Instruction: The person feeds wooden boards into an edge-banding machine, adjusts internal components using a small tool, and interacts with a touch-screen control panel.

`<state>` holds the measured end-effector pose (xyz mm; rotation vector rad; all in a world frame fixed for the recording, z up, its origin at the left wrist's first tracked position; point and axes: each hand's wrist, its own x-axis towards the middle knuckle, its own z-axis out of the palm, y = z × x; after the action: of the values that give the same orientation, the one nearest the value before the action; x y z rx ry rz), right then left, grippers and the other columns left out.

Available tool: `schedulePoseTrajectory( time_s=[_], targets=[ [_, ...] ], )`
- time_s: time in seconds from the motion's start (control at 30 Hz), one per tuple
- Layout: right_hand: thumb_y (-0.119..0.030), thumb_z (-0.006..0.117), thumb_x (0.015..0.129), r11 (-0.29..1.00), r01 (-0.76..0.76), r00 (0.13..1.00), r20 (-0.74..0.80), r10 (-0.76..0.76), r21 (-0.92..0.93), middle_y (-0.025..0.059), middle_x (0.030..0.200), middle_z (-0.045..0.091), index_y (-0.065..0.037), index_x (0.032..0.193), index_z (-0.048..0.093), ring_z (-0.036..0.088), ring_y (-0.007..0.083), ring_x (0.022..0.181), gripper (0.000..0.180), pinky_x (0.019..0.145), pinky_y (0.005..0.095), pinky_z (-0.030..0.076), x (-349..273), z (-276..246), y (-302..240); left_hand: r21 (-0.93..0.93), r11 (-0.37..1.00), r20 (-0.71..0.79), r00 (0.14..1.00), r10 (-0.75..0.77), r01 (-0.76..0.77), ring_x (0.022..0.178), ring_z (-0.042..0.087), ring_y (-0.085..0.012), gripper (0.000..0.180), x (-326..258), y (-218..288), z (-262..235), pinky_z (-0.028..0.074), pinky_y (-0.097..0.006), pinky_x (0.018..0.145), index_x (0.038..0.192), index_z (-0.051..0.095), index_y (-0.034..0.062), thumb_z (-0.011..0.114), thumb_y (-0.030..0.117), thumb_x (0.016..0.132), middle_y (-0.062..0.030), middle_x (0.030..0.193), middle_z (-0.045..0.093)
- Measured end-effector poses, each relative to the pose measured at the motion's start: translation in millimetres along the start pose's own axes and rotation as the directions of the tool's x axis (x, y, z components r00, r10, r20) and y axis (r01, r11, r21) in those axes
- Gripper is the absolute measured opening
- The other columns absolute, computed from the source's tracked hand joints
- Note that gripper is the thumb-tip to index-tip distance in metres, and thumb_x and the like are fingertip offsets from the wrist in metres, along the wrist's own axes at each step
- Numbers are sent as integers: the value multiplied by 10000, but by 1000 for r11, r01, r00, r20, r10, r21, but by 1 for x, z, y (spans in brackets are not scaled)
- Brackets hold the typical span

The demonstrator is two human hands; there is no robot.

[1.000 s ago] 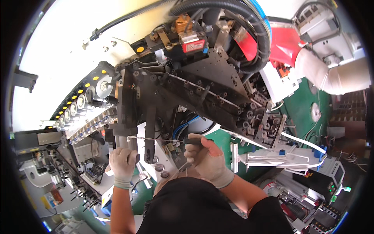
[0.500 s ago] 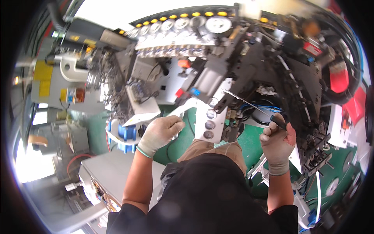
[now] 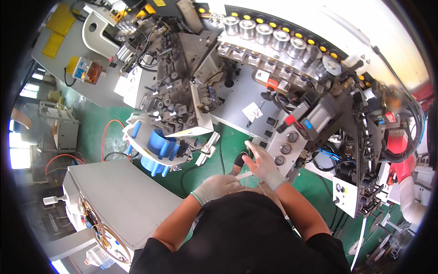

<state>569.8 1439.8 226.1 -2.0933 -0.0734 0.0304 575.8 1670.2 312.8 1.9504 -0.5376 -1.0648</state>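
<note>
Hands have come together low in front of us, where half a second ago they were spread wide, left on a pale bracket and right out by the dark mechanism. Our left hand, gloved in white, now curls closed just above our dark shirt, and a thin pale wire or rod seems to run from it toward the right hand; we cannot tell for sure that the left fingers grip it. Our right hand sits touching or just beside the left, fingers partly spread and raised, near the grey panel with round gauges. Whether it pinches the wire is not clear either.

Our view has also swung: the blue spool holder lies to the left over the green floor, the row of metal canisters curves along the machine's top edge, and a grey cabinet stands at our lower left. We judge the work has moved from the machine to the wire itself.
</note>
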Motion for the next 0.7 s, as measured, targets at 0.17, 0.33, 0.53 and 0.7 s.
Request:
schedulePoseTrajectory(
  time_s=[0.17, 0.33, 0.53, 0.7],
  targets=[
    [-269, 671, 944, 873, -157, 982, 17, 186, -462, 159, 1140, 722, -144, 1414, 566, 695, 385, 997, 498, 874, 499, 553, 81, 68, 78, 54, 970, -10, 972, -235, 235, 904, 656, -424, 307, -30, -51, -15, 515, -495, 798, 1072, 700, 109, 544, 369, 1025, -204, 932, 686],
    [-287, 690, 922, 697, -274, 941, -35, 336, -662, 130, 1289, 650, -202, 1545, 442, 715, 319, 979, 676, 823, 453, 561, 138, 80, 120, 6, 954, -107, 949, -297, 299, 850, 658, -370, 304, -50, -71, -12, 522, -419, 806, 1093, 720, 66, 571, 322, 1024, -198, 908, 683],
    [-401, 649, 969, 819, -472, 849, 81, 521, -325, 129, 1208, 718, -165, 1461, 555, 711, 327, 1043, 554, 903, 412, 565, 78, 94, 104, 105, 971, 111, 968, -225, 213, 872, 667, -331, 287, -25, -60, 11, 524, -397, 827, 1115, 711, 55, 574, 294, 1032, -182, 939, 692],
    [-434, 540, 1043, 915, -348, 915, 286, 284, 205, 150, 1418, 622, -155, 1388, 621, 617, 355, 1249, 451, 1074, 434, 474, -89, 100, 52, -329, 944, 119, 992, 30, 11, 826, 620, -133, 314, 10, -10, 35, 503, -286, 746, 1166, 696, 1, 555, 267, 1075, -53, 932, 694]
  ],
)
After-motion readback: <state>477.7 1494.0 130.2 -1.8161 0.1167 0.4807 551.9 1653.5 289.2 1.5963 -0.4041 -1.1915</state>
